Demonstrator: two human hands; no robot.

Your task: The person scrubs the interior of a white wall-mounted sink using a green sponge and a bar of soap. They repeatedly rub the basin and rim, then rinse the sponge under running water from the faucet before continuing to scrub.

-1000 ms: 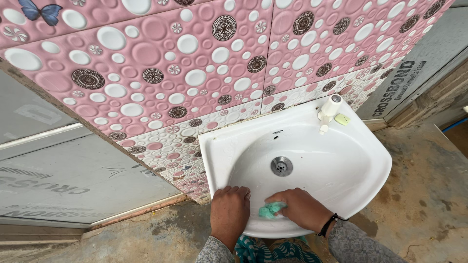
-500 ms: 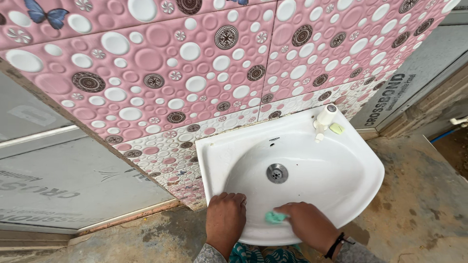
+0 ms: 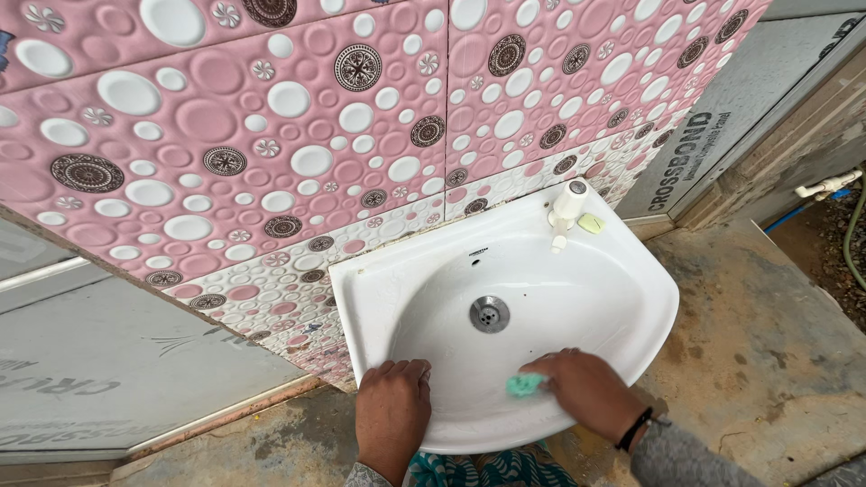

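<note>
A white wall-hung sink (image 3: 631, 298) fills the middle of the view, with a metal drain (image 3: 489, 314) in its bowl. My right hand (image 3: 586, 390) presses a small green sponge (image 3: 525, 385) against the near inner slope of the bowl. My left hand (image 3: 392, 415) rests palm-down on the sink's front-left rim, fingers bent over the edge. A black band sits on my right wrist. A white tap (image 3: 567, 207) stands at the sink's back right, with a pale green soap piece (image 3: 591, 223) beside it.
Pink tiles with white and brown circles (image 3: 271, 135) cover the wall behind the sink. Grey panels (image 3: 108, 361) lean at the left and upper right. Stained concrete floor (image 3: 767, 343) lies to the right. A white pipe fitting and hose (image 3: 834, 189) show at the far right.
My right hand has slid the green sponge rightward along the bowl's near side. My left hand stays on the rim. The camera has shifted, moving the sink left in view.
</note>
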